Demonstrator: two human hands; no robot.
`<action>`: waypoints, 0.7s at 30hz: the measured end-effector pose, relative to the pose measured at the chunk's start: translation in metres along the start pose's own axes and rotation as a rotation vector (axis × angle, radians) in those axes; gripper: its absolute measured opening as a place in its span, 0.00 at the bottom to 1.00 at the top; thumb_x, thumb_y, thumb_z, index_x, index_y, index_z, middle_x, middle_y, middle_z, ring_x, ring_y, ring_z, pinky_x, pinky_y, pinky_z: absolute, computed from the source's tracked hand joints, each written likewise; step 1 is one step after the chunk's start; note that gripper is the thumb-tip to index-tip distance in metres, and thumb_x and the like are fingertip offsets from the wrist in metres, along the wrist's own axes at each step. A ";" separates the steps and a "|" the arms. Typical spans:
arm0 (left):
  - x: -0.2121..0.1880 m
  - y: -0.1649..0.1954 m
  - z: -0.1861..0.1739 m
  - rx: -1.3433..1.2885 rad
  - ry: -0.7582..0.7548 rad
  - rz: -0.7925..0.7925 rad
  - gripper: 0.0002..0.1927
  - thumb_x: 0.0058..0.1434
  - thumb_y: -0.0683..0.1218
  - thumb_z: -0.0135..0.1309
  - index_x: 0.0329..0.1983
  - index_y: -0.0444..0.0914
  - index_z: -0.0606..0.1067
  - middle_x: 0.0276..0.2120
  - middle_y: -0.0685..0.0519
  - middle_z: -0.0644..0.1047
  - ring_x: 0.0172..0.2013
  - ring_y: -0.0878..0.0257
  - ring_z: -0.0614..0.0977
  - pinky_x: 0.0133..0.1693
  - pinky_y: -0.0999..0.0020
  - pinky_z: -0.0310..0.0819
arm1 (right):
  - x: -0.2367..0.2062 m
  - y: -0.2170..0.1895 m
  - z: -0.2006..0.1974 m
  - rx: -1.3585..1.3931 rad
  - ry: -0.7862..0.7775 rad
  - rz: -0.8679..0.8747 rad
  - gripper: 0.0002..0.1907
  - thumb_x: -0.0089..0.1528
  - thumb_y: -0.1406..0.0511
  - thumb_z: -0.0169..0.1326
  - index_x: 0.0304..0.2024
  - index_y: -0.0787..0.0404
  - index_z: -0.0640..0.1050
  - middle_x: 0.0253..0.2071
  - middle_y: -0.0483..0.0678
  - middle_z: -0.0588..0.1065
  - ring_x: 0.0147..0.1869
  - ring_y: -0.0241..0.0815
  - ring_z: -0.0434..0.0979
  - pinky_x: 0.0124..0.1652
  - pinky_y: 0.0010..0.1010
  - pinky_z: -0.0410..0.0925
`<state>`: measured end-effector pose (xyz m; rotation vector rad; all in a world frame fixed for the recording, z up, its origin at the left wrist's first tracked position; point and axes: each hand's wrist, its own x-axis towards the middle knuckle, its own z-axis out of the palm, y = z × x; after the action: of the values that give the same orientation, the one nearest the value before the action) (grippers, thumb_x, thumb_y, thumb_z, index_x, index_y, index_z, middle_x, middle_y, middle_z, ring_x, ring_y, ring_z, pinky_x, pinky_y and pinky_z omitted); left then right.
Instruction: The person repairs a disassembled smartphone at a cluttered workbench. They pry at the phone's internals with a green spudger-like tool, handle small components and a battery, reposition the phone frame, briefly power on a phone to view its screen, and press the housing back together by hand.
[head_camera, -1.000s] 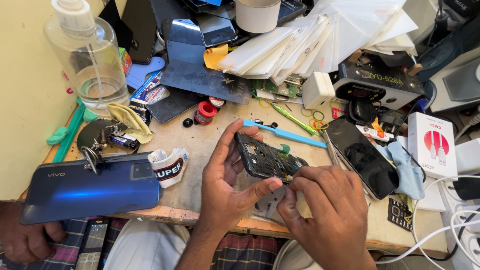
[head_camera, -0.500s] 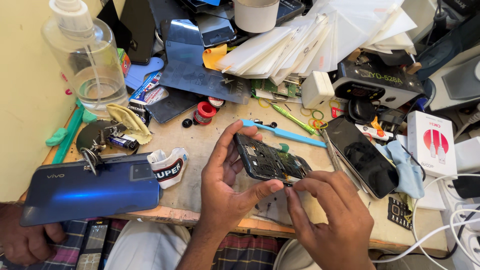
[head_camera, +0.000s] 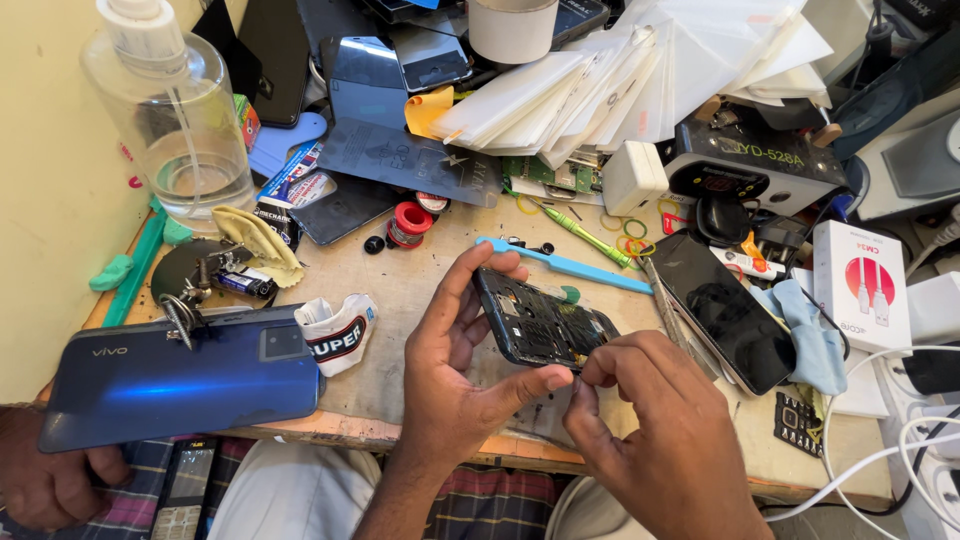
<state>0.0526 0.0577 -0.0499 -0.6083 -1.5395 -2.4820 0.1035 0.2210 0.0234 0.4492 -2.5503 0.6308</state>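
Left hand (head_camera: 455, 385) grips the opened phone (head_camera: 540, 325) (tilted); right hand (head_camera: 665, 435) pinches its lower edge.

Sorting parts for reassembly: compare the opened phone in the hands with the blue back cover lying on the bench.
The opened phone is held tilted off the bench by the left hand, with the right hand at its lower edge; the blue back cover lies flat. The phone shows dark inner parts; the cover is glossy and smooth. Both are rectangular.
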 end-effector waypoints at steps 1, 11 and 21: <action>0.000 0.000 0.000 0.000 -0.004 0.003 0.54 0.52 0.47 0.75 0.77 0.34 0.58 0.67 0.47 0.71 0.68 0.58 0.74 0.70 0.59 0.73 | 0.001 0.001 -0.001 -0.004 -0.013 -0.004 0.12 0.49 0.70 0.63 0.32 0.63 0.74 0.33 0.48 0.74 0.39 0.49 0.78 0.39 0.38 0.70; 0.000 0.000 0.000 0.004 0.004 0.011 0.53 0.52 0.47 0.75 0.77 0.34 0.58 0.67 0.47 0.71 0.68 0.58 0.74 0.70 0.59 0.72 | -0.005 -0.004 -0.004 0.046 0.019 0.097 0.13 0.50 0.70 0.64 0.37 0.62 0.77 0.36 0.47 0.77 0.34 0.39 0.79 0.35 0.29 0.72; -0.001 0.005 0.001 0.069 0.008 0.018 0.52 0.51 0.49 0.76 0.75 0.34 0.60 0.66 0.47 0.71 0.66 0.59 0.75 0.68 0.59 0.75 | -0.008 -0.009 0.003 -0.026 0.132 0.033 0.12 0.52 0.72 0.65 0.37 0.62 0.79 0.37 0.48 0.78 0.35 0.40 0.80 0.35 0.30 0.73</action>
<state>0.0555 0.0568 -0.0460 -0.5970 -1.6024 -2.4040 0.1132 0.2135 0.0199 0.3451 -2.4419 0.6180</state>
